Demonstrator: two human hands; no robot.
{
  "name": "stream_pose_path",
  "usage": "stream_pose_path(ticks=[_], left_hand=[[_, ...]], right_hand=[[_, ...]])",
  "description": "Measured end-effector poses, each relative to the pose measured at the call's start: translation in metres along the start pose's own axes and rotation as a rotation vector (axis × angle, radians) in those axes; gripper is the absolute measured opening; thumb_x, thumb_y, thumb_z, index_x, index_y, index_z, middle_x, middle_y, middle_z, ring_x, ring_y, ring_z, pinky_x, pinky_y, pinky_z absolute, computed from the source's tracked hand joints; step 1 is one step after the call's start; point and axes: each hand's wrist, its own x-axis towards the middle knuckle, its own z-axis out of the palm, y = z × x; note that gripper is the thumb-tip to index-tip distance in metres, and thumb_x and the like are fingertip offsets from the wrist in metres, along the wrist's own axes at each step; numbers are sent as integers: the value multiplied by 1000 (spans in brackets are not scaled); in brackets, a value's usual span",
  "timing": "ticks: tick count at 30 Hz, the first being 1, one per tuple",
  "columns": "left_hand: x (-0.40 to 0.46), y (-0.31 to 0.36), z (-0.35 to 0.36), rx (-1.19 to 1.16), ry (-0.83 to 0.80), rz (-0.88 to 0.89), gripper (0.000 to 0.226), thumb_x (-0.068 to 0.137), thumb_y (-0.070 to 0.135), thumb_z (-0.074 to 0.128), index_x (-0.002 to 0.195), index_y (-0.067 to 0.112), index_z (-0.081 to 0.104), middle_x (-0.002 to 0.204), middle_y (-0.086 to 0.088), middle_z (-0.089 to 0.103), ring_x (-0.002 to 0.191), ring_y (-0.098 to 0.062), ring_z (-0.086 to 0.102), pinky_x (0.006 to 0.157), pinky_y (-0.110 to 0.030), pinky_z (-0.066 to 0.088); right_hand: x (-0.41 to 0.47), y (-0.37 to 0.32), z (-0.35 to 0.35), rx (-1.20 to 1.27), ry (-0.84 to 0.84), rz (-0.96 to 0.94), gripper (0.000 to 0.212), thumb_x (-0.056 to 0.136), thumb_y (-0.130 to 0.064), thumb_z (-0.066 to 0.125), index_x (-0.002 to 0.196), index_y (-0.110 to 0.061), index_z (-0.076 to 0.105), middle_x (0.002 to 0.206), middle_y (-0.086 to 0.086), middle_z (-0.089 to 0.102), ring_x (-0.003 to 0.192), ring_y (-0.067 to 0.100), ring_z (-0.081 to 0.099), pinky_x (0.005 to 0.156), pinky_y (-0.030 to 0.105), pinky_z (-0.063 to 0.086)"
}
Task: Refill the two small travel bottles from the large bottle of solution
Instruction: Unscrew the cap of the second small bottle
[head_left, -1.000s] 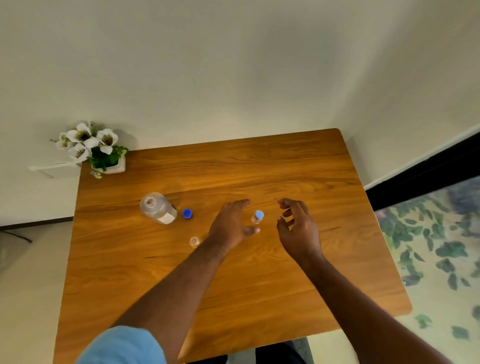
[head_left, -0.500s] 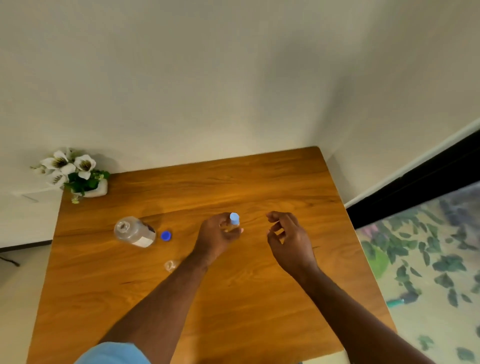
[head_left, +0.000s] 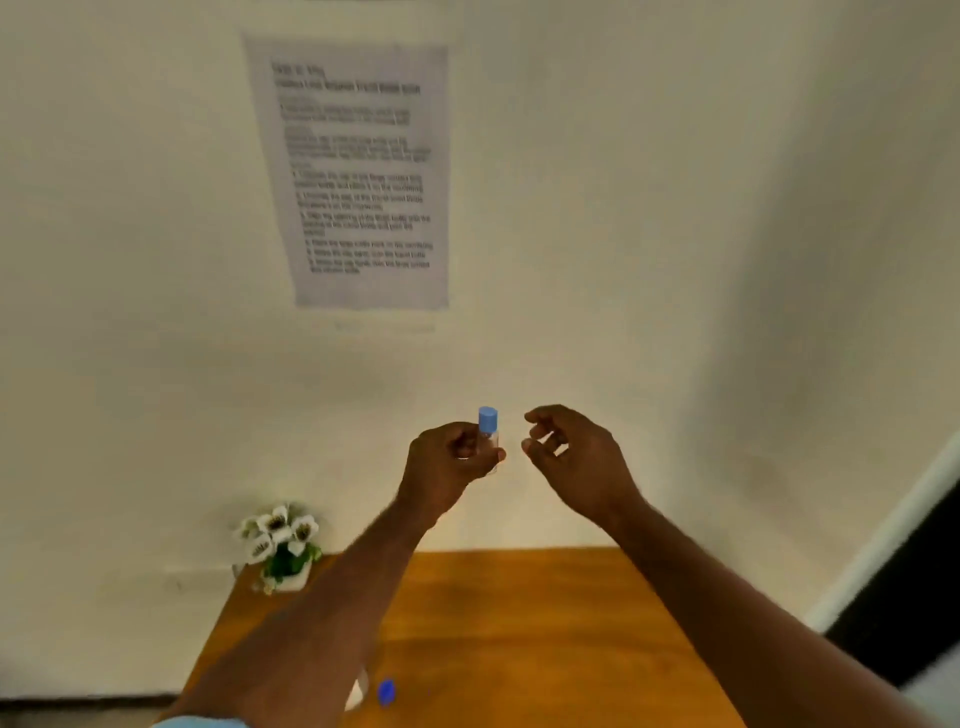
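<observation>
My left hand (head_left: 451, 464) is raised in front of the wall and grips a small clear travel bottle (head_left: 489, 435) with a light blue cap, held upright. My right hand (head_left: 574, 457) hovers just to the right of it, fingers curled and apart, touching nothing. Down on the wooden table (head_left: 519, 634), a loose dark blue cap (head_left: 386, 691) lies near the bottom edge of the view. Beside it a sliver of the large bottle (head_left: 358, 693) shows past my left forearm, which hides most of it. The second travel bottle is out of sight.
A small pot of white flowers (head_left: 280, 545) stands on the table's far left corner against the wall. A printed sheet of paper (head_left: 358, 176) hangs on the wall above. A dark doorway edge (head_left: 904, 597) is at the right.
My left hand closed on the capped travel bottle and lifted it off the table to chest height. My right hand rose alongside. The view tilted up toward the wall.
</observation>
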Motion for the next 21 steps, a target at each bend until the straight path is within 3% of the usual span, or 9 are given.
stream_pose_path(ticks=[4,7,10,14,21], left_hand=[[19,67,-29,-86,-13,117,15,83,5,82,97,8,78,87,-14,80,82,-24,79,77,-39,63],[27,111,-43,-106,4,190,17,86,6,79,100,-5,76,87,-23,77,78,-18,78,69,-28,62],[31,148,-54,-103,9,266,21,85,5,80,87,-14,70,83,-34,69,76,-24,73,71,-34,63],[35,186,-66,-161,-17,322,27,84,0,78,74,-15,58,72,-15,59,70,-26,64,72,-38,57],[38,221,-82,-126,-6,376,19,87,7,78,78,-7,68,75,-17,65,69,-21,69,66,-32,62]], right_hand=[[66,-71,-46,34,16,-86,26,82,-48,74,104,-37,65,88,-17,70,71,0,63,70,21,51],[101,-120,-76,18,17,-133,29,77,-49,80,99,-36,67,84,-19,70,73,3,63,65,18,47],[122,-162,-99,-52,-25,-168,29,74,-47,83,93,-31,68,83,-16,69,71,6,62,64,22,47],[131,-201,-116,-140,-4,-207,32,66,-44,88,84,-25,71,73,-12,65,68,8,60,60,21,43],[134,-227,-124,-66,60,-255,24,73,-30,87,83,-16,71,80,-6,71,76,15,66,66,27,50]])
